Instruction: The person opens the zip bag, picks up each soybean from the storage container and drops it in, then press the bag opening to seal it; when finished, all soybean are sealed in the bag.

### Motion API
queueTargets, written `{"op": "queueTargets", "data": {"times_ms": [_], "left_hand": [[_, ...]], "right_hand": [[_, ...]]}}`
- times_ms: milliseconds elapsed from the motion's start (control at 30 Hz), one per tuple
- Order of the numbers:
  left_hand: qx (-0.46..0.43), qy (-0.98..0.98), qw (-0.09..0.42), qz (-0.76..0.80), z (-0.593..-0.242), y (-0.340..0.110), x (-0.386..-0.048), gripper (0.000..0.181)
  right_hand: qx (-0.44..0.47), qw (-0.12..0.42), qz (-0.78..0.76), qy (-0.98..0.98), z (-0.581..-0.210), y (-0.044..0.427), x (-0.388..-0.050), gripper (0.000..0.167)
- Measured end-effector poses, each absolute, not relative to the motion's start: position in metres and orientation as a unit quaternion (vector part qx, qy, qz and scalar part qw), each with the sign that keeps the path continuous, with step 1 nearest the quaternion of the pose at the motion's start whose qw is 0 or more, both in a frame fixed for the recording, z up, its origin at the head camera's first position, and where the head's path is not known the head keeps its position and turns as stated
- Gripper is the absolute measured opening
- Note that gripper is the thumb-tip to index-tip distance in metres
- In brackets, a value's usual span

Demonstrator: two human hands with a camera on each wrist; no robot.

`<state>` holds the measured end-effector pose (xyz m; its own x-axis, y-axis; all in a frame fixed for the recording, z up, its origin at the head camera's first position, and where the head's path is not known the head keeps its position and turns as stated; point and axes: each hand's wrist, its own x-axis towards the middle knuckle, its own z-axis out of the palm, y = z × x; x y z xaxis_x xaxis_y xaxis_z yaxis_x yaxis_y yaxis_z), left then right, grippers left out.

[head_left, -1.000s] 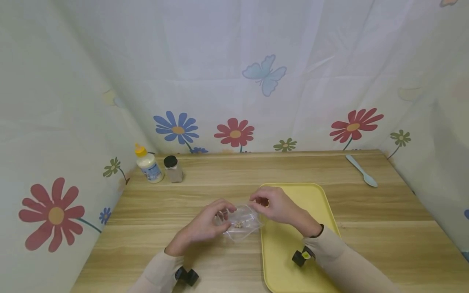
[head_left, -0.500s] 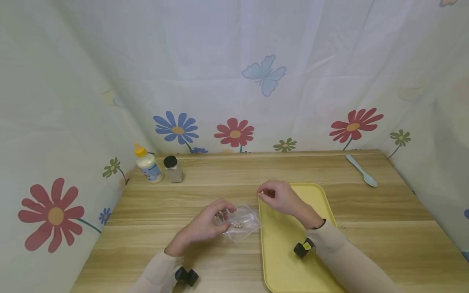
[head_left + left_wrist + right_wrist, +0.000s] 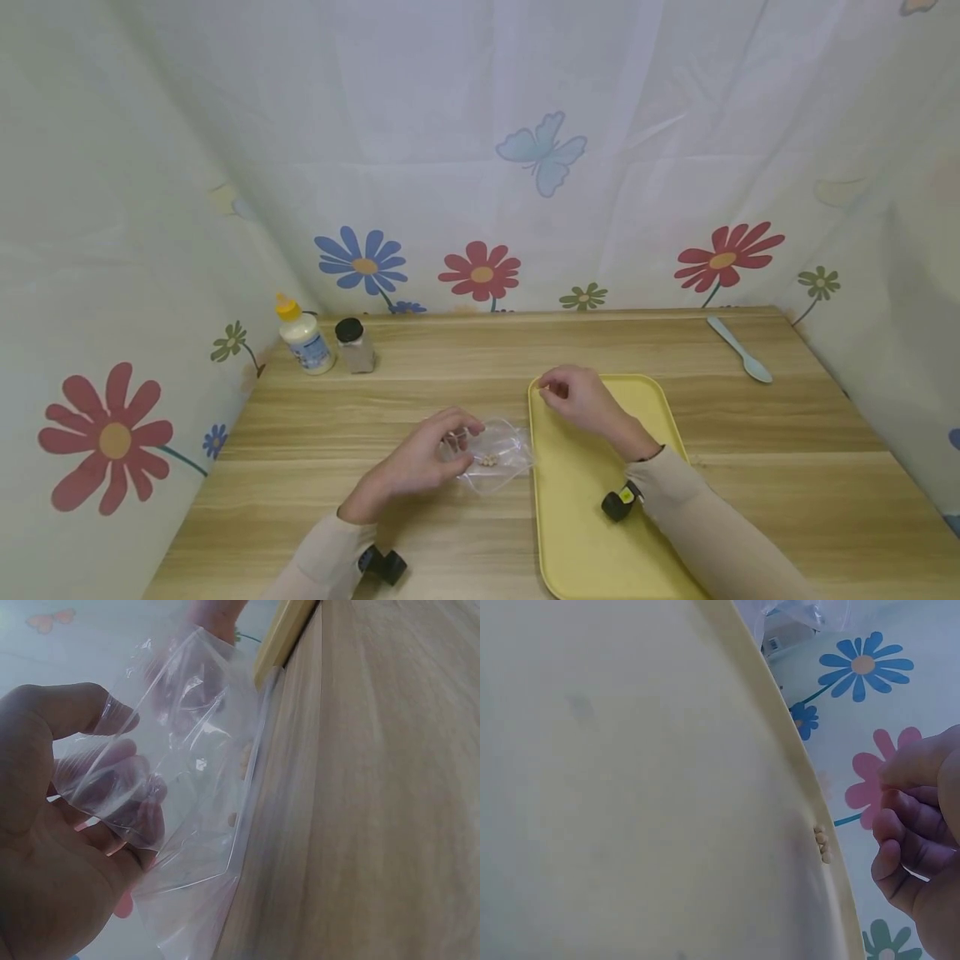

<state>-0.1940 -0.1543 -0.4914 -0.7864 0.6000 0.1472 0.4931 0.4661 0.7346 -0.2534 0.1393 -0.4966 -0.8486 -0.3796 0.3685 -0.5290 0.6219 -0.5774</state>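
Observation:
My left hand (image 3: 420,450) holds a clear plastic bag (image 3: 506,467) near its mouth, thumb and fingers curved round the film. Several small round tan pieces (image 3: 488,460), like beans, lie inside the bag on the table. Over the far left corner of a yellow tray (image 3: 592,550) is my right hand (image 3: 585,398), fingers curled and thumb tip against the index finger. Nothing shows between those fingertips in the right wrist view. More small tan pieces (image 3: 822,844) sit in a short row along the tray's inner edge there.
A squeeze bottle (image 3: 306,342) with a yellow cap and a clear jar (image 3: 356,348) with a black lid stand at the table's back left. Toward the back right lies a pale blue spoon (image 3: 738,348). A floral curtain (image 3: 615,200) borders the table behind.
My right hand has moved away from the bag's right end, rightward and back over the tray's far left corner. The left hand and the bag have stayed in place.

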Motion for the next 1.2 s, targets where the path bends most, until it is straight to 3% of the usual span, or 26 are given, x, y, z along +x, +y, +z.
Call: {"op": "queueTargets", "data": {"times_ms": [433, 1200], "left_hand": [[0.321, 0.854, 0.064, 0.405, -0.493, -0.154, -0.193, 0.038], [0.325, 0.854, 0.063, 0.402, -0.494, -0.154, -0.194, 0.039]], "right_hand": [[0.204, 0.091, 0.322, -0.920, -0.508, 0.147, -0.268, 0.013], [0.209, 0.043, 0.265, -0.940, -0.508, 0.150, -0.283, 0.011]]}}
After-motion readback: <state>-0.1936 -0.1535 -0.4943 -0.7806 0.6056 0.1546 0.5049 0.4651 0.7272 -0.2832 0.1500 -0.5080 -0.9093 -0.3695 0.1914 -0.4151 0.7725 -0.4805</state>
